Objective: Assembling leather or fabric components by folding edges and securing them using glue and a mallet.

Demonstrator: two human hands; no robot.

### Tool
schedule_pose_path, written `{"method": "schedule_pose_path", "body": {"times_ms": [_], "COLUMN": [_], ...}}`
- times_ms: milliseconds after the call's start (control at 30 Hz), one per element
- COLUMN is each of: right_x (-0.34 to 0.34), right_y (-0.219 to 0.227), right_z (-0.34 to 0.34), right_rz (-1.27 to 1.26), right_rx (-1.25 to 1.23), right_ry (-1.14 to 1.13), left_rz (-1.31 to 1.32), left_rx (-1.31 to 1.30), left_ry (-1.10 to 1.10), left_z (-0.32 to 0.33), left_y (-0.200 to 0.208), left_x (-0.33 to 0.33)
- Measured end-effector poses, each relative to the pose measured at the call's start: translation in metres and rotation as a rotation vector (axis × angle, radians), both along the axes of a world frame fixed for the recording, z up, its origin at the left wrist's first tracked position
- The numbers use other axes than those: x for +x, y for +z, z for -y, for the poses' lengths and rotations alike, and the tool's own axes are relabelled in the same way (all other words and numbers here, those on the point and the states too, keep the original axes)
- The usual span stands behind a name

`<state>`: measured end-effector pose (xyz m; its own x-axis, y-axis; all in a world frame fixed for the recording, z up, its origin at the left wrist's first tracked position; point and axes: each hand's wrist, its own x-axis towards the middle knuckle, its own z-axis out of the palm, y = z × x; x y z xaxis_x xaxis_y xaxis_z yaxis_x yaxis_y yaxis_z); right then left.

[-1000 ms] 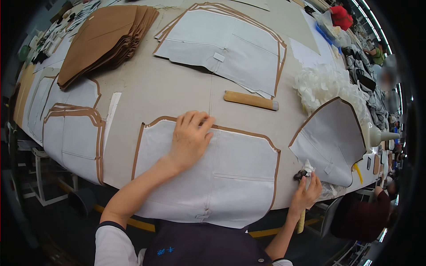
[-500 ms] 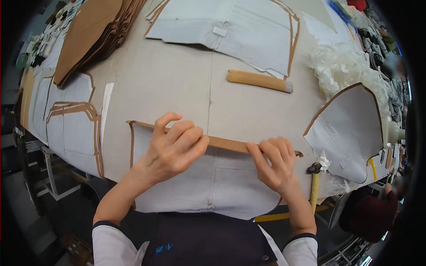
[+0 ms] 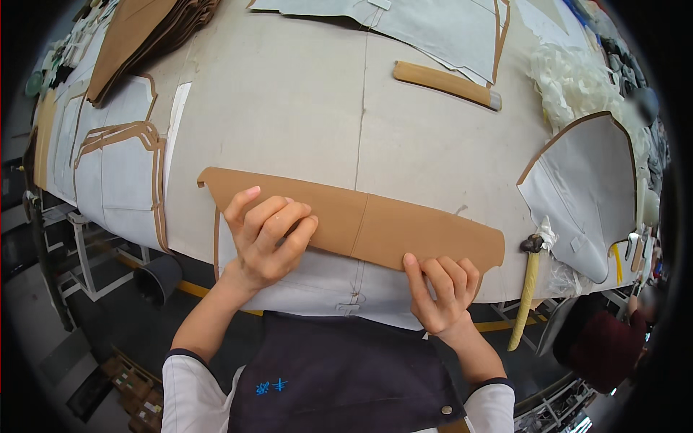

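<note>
1. Beige table (image 3: 289, 108), huge here, a thin dark line running down its middle.
2. At its near edge, right against the dark apron (image 3: 346, 375), the panel (image 3: 343, 224): white side up below, its far part folded over toward the person as a broad brown flap.
3. Far side, the white panels (image 3: 440, 29), brown-edged, partly out of view.
4. Far left, the brown stack (image 3: 141, 36), its layers bunched.
5. Nearer on that side, the left panels (image 3: 126, 177), white with brown rims.
6. Over right, the grey panel (image 3: 588, 191), arched.
7. Behind it, a heap of white scraps (image 3: 577, 83).
8. Left hand (image 3: 267, 242) on the flap's edge: fingers curled, slightly spread; thumb hidden, so pinching I cannot tell.
9. Right hand (image 3: 442, 296), same edge, farther right: fingers bent, close together; a pinch I cannot tell.
10. Beside the grey panel, the hammer (image 3: 525, 299), its yellow handle pointing toward the person.
11. And the tan bar (image 3: 444, 84), grey-tipped, near the white panels.
</note>
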<state>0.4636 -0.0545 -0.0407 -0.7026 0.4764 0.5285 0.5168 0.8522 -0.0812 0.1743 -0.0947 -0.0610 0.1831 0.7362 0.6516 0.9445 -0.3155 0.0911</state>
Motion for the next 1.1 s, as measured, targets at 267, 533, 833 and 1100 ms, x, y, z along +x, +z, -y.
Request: {"method": "schedule_pose_path", "body": {"times_ms": [267,533,833,1100], "right_x": [0.000,-0.015,-0.039,-0.064], "right_y": [0.002,0.012,-0.012,-0.027], "right_z": [-0.008,-0.048,-0.152,-0.144], "right_rz": [-0.044,-0.086,-0.036,-0.061], "right_rx": [0.005,-0.001,-0.423,-0.288], "right_ry": [-0.052,-0.077,-0.069,0.070], "left_rz": [0.028,0.118,0.258,0.171], "left_rx": [0.001,0.052,-0.113,-0.145], "left_ry": [0.023,0.024,-0.104,-0.129], "left_z": [-0.004,-0.024,-0.098,-0.107], "left_y": [0.009,0.020,-0.015,-0.025], "left_x": [0.004,0.023,0.014,0.014]}}
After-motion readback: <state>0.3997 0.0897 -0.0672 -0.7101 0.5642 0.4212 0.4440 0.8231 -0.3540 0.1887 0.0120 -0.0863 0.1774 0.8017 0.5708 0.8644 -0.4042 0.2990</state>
